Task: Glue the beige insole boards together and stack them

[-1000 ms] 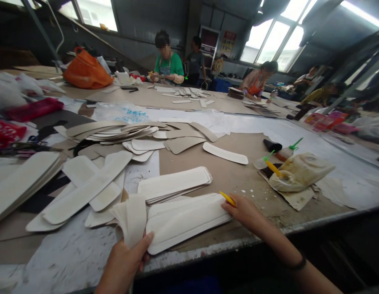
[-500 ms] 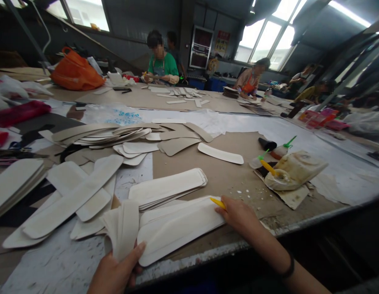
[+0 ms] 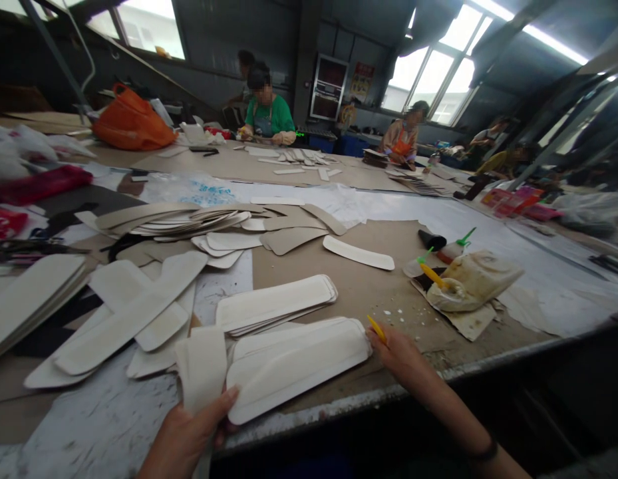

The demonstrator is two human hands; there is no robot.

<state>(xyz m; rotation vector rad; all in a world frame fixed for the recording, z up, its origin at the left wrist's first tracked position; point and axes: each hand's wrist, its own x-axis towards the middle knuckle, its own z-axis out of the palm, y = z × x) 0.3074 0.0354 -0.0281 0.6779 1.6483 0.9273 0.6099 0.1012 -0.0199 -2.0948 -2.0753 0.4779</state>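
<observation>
My left hand point(image 3: 193, 426) is closed around a curved bundle of cream-white strips point(image 3: 203, 362) at the table's near edge. Its thumb tip touches the near end of a long cream-white piece point(image 3: 299, 372) with rounded ends, which lies on top of similar pieces. By the far right end of that piece, my right hand point(image 3: 401, 356) grips a thin yellow stick point(image 3: 377, 328), its tip pointing up and left. My fingers hide the stick's other end. Just behind lies a neat stack of cream-white pieces point(image 3: 276, 303).
On the right stands a stained plastic bag point(image 3: 481, 276) of pale paste with another yellow stick point(image 3: 433, 275), beside green-tipped bottles point(image 3: 456, 249). Loose cream pieces point(image 3: 134, 313) overlap on the left. Across the table, a person in green point(image 3: 271, 116) and others work.
My right hand with the yellow stick has moved right, off the long piece to just past its end. My left hand keeps its grip. The view has shifted slightly.
</observation>
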